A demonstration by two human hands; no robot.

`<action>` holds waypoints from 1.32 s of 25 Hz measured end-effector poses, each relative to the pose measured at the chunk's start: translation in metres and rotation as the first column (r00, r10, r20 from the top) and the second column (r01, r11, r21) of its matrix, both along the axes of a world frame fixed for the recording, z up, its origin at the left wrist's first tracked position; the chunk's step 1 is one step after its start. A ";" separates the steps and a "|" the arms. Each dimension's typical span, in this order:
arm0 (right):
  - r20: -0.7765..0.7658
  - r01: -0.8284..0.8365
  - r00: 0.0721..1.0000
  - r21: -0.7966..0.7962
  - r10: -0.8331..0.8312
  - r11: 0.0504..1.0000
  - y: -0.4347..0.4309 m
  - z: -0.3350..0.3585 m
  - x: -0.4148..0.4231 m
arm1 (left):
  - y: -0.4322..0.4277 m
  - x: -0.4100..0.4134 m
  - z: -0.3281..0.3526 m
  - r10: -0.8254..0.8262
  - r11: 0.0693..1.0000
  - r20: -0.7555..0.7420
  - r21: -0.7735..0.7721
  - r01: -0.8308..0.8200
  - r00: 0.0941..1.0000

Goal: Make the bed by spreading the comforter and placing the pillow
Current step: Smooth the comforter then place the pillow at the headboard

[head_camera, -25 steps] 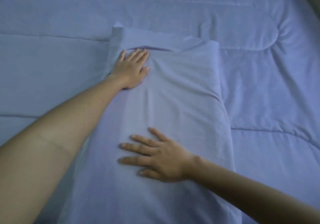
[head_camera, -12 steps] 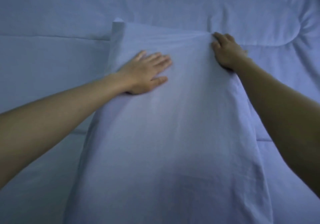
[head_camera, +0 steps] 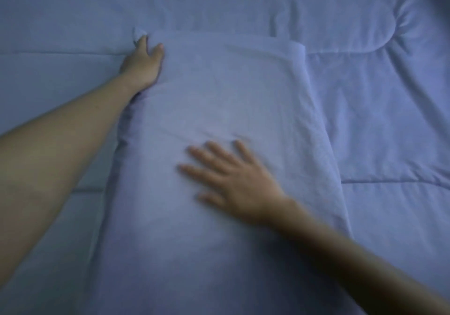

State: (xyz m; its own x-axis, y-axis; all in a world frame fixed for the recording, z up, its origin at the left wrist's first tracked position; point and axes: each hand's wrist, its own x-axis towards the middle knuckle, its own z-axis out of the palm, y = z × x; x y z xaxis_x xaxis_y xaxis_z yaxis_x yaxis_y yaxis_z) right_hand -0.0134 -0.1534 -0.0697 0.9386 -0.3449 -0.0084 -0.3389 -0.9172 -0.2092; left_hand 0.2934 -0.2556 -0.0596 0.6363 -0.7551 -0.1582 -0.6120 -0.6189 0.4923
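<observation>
A pale blue pillow (head_camera: 226,90) lies lengthwise on the blue quilted comforter (head_camera: 379,124), which is spread flat over the bed. My left hand (head_camera: 143,62) is at the pillow's far left corner, fingers pinched on the corner of the pillowcase, which sticks up as a small pale tip. My right hand (head_camera: 233,180) lies flat on the middle of the pillow, fingers spread, holding nothing; it is slightly blurred. Both forearms reach in from the bottom corners.
The comforter fills the whole view, with stitched seams and soft folds to the right of the pillow. A dark strip shows at the top right corner, past the bed's edge.
My left hand slid from the pillow's top surface to its far left corner and pinched the case. My right hand left the far right corner and came down flat on the pillow's middle.
</observation>
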 end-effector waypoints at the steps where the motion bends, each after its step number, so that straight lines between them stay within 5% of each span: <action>1: -0.009 0.110 0.994 -0.035 -0.111 0.993 -0.032 0.001 -0.007 | 0.010 -0.007 0.003 0.012 1.000 0.039 0.000 -0.012 0.999; 5: -0.130 0.583 0.810 0.089 -0.571 0.807 -0.153 0.004 -0.036 | 0.072 -0.071 0.019 -0.227 0.965 0.379 -0.038 0.260 0.897; 7: -0.160 0.680 0.733 0.175 -0.661 0.712 -0.179 0.010 -0.044 | 0.121 -0.124 0.024 -0.441 0.858 0.421 -0.062 0.510 0.793; 9: -0.174 0.754 0.654 0.073 -0.736 0.653 -0.175 0.015 -0.041 | 0.181 -0.167 0.018 -0.663 0.684 0.451 0.040 0.728 0.598; 11: -0.124 0.760 0.646 0.015 -0.753 0.650 -0.135 0.019 -0.031 | 0.227 -0.176 0.008 -0.755 0.609 0.443 0.196 0.769 0.484; 14: -0.032 0.550 0.835 0.030 -0.549 0.835 -0.008 0.015 -0.030 | 0.231 -0.144 -0.002 -0.575 0.805 0.485 0.191 0.561 0.659; 16: 0.016 0.237 0.971 -0.009 -0.237 0.971 0.104 0.009 -0.047 | 0.212 -0.125 0.000 -0.422 0.905 0.466 0.165 0.392 0.778; 19: -0.026 -0.161 0.987 -0.028 0.160 0.987 0.179 0.001 -0.081 | 0.189 -0.099 0.003 -0.253 0.967 0.282 0.090 0.237 0.926; 22: 0.048 0.083 0.996 -0.099 -0.078 0.992 0.125 -0.003 -0.091 | 0.190 -0.086 0.004 -0.054 0.998 -0.121 -0.028 0.051 0.991; 24: 0.096 0.467 0.882 -0.067 -0.461 0.881 0.065 0.002 -0.094 | 0.204 -0.092 0.006 0.035 0.987 -0.351 -0.132 -0.086 0.936; 26: 0.019 0.712 0.684 0.198 -0.729 0.673 0.014 0.003 -0.109 | 0.224 -0.103 0.003 0.065 0.970 -0.504 -0.171 -0.173 0.861; 29: -0.047 0.446 0.499 0.870 -0.865 0.210 -0.010 0.002 -0.124 | 0.256 -0.102 -0.003 0.101 0.974 -0.704 -0.075 -0.215 0.703; 33: -0.101 0.261 0.334 0.965 -0.937 -0.011 0.043 0.005 -0.133 | 0.291 -0.103 0.003 0.141 0.988 -0.880 0.098 -0.117 0.454</action>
